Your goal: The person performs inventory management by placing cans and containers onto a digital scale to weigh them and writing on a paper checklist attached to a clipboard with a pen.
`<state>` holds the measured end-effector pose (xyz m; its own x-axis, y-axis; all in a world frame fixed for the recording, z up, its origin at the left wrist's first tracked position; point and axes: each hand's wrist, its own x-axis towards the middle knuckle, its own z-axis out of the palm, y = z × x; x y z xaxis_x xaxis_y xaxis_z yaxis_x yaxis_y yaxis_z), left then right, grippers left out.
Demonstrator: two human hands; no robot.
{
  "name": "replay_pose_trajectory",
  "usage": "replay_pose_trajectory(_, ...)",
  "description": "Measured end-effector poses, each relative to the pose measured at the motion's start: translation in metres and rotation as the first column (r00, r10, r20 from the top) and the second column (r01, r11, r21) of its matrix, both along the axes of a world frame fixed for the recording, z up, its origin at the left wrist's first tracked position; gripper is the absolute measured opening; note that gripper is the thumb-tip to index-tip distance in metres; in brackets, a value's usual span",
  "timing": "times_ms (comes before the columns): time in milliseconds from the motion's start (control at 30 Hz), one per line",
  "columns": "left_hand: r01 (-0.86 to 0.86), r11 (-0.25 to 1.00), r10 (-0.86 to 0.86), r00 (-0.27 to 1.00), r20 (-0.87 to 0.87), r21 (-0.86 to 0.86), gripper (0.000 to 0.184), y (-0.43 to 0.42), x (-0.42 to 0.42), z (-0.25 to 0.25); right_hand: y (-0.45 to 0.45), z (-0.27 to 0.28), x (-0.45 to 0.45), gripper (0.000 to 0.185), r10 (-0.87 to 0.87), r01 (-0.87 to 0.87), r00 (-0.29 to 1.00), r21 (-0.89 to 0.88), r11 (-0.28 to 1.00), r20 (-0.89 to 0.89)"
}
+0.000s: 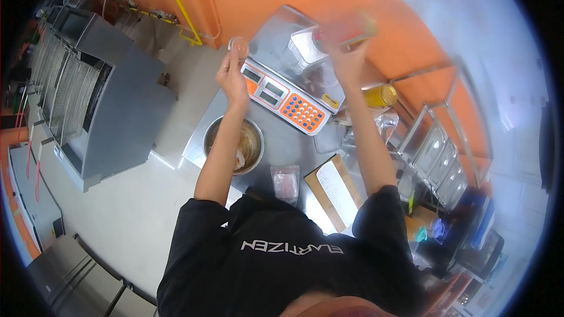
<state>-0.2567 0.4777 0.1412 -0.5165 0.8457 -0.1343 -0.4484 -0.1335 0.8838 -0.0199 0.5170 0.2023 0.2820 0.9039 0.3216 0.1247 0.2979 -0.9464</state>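
Note:
My left hand (233, 79) is closed around a small round lid (239, 47), held up beside the far left corner of the scale. In my right hand (351, 61) is a jar (343, 29) with reddish contents, tilted sideways and smeared by motion. It is above the platform of the digital scale (282, 97), which has orange keys and small displays. A clear plastic container (308, 47) rests on that platform, partly hidden by the jar. Under my left forearm stands a metal bowl (257, 147) with brownish food inside.
A plastic packet (285, 182) and a brown board with a written sheet (336, 191) lie near my body. At right are a yellow-lidded jar (380, 96) and a metal rack with trays (437, 155). A fryer-like machine (117, 100) stands at left.

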Motion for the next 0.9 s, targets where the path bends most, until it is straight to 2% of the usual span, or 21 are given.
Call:
replay_pose_trajectory(33, -0.01, 1.0, 0.01, 1.0, 0.01, -0.009, 0.04, -0.005, -0.004, -0.004, 0.002, -0.012, 0.0, 0.105, 0.06, -0.06, 0.998, 0.031, 0.998, 0.012)
replay_pose_trajectory(133, -0.035, 0.999, 0.037, 0.999, 0.038, -0.039, 0.042, -0.014, -0.014, -0.015, 0.009, -0.034, 0.004, 0.102, 0.088, -0.098, 0.988, 0.075, 0.992, 0.124)
replay_pose_trajectory(333, -0.054, 0.997, 0.058, 0.996, 0.063, -0.055, 0.041, -0.019, -0.021, -0.017, 0.014, -0.035, 0.004, 0.107, 0.112, -0.123, 0.989, 0.108, 0.987, 0.1)
replay_pose_trajectory(533, -0.009, 0.999, 0.01, 0.998, 0.061, -0.031, 0.039, -0.017, -0.013, -0.01, 0.001, 0.002, -0.008, 0.104, -0.021, 0.025, 0.988, -0.022, 0.999, 0.154)
replay_pose_trajectory(633, 0.013, 0.999, -0.01, 0.996, 0.093, -0.038, 0.038, -0.016, -0.008, -0.008, 0.005, 0.004, -0.005, 0.087, -0.002, 0.001, 0.997, 0.013, 1.0, 0.071)
replay_pose_trajectory(667, 0.022, 0.999, -0.018, 0.994, 0.104, -0.037, 0.038, -0.015, -0.006, -0.007, 0.012, 0.0, 0.0, 0.078, 0.025, -0.029, 0.989, -0.021, 0.999, -0.146)
replay_pose_trajectory(733, 0.049, 0.998, -0.042, 0.983, 0.177, -0.038, 0.039, -0.015, -0.004, -0.006, 0.027, -0.011, 0.015, 0.061, 0.055, -0.11, 0.834, -0.069, 0.991, -0.549)
replay_pose_trajectory(833, 0.123, 0.992, -0.11, 0.916, 0.386, -0.009, 0.043, -0.01, -0.003, -0.005, 0.031, -0.007, 0.031, 0.044, 0.183, -0.4, 0.52, -0.048, 0.915, -0.834)
replay_pose_trajectory(900, 0.172, 0.984, -0.171, 0.815, 0.554, 0.051, 0.045, -0.006, -0.004, -0.003, 0.027, -0.002, 0.031, 0.045, 0.184, -0.407, 0.517, -0.051, 0.912, -0.836)
